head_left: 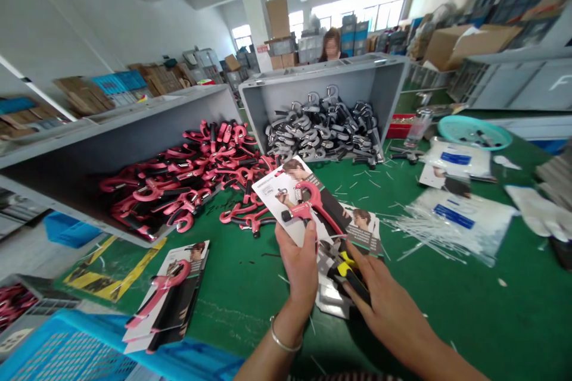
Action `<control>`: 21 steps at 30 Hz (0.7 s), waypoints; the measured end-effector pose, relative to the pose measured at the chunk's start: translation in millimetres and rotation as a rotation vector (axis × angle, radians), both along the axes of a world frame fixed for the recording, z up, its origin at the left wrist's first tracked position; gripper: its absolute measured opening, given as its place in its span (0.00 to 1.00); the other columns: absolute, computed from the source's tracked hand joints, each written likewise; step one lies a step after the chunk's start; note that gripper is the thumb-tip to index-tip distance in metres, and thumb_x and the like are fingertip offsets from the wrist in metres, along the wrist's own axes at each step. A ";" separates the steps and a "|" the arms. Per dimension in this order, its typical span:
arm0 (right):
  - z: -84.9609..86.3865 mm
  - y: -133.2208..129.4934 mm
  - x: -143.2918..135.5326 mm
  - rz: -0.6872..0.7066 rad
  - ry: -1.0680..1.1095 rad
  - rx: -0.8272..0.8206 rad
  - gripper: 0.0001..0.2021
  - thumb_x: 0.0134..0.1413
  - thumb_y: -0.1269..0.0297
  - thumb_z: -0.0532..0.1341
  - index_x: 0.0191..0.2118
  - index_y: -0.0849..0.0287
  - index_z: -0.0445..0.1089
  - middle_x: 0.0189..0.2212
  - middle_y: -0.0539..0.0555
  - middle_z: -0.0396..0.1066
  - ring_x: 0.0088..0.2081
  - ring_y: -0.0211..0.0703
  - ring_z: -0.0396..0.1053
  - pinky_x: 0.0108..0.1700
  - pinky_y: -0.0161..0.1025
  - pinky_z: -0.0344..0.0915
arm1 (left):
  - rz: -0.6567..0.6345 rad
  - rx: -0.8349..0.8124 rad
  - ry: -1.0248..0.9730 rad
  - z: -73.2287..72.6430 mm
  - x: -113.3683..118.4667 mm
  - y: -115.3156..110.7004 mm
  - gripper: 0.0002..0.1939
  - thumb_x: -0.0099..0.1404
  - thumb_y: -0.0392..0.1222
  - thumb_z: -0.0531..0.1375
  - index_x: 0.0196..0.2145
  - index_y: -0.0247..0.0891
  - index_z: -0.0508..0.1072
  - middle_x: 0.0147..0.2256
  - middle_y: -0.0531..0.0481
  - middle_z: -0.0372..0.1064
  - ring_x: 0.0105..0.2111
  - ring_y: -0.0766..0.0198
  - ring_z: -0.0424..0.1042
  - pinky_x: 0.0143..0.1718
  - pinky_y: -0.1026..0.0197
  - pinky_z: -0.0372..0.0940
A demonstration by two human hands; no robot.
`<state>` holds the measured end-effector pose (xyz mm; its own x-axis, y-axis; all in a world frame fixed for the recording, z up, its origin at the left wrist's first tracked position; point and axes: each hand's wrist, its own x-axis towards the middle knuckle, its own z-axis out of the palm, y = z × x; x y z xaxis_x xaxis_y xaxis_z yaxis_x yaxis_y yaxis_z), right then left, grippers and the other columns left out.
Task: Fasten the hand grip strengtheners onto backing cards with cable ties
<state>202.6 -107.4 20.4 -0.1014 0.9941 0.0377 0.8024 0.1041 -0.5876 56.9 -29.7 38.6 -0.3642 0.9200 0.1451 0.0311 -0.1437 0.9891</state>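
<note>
My left hand (297,265) is closed on a printed backing card (268,187) that carries a pink hand grip strengthener (315,202) with a coil spring. My right hand (379,294) is wrapped around yellow-and-black cutting pliers (353,271). The pliers' jaws lie at the card's lower edge, near a thin white cable tie; whether they touch it I cannot tell. Beneath the hands are more printed cards (364,223) and a shiny metal block (333,300). On the left, carded pink hand grips (167,294) lie stacked at the table edge.
Tipped grey crates hold loose pink hand grips (214,155) and grey hand grips (322,128). White cable ties (435,232) and their bags (478,220) lie right, near a turquoise tray (473,131). A blue crate (84,345) stands front left; a person (331,47) is behind the crates.
</note>
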 end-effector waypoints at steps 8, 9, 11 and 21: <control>-0.3 -1.4 -6.1 -0.038 0.043 0.002 0.32 0.65 0.53 0.52 0.70 0.52 0.43 0.56 0.61 0.65 0.55 0.54 0.67 0.58 0.53 0.64 | 0.016 0.001 -0.002 2.8 -5.1 -5.1 0.27 0.66 0.49 0.60 0.58 0.39 0.56 0.56 0.40 0.65 0.52 0.56 0.71 0.53 0.58 0.66; -0.2 -0.4 -7.3 -0.036 0.057 0.000 0.31 0.65 0.53 0.52 0.70 0.53 0.46 0.56 0.61 0.66 0.55 0.54 0.67 0.58 0.54 0.63 | 0.011 0.001 -0.014 2.2 -5.0 -5.1 0.27 0.66 0.49 0.60 0.58 0.39 0.56 0.56 0.40 0.65 0.52 0.56 0.71 0.53 0.58 0.66; -1.4 1.0 -9.3 -0.026 0.105 -0.016 0.28 0.65 0.52 0.52 0.67 0.54 0.53 0.57 0.61 0.66 0.56 0.55 0.67 0.59 0.54 0.63 | 0.004 0.004 -0.051 0.0 -4.7 -4.7 0.28 0.65 0.48 0.61 0.58 0.39 0.57 0.56 0.40 0.66 0.51 0.57 0.71 0.53 0.58 0.65; -59.6 -5.7 6.3 -0.178 0.663 -0.313 0.26 0.48 0.41 0.63 0.46 0.56 0.77 0.45 0.59 0.79 0.48 0.60 0.75 0.46 0.45 0.75 | -0.234 0.030 -0.478 -7.9 -5.0 0.6 0.25 0.61 0.45 0.66 0.54 0.37 0.67 0.52 0.43 0.72 0.50 0.56 0.72 0.54 0.56 0.64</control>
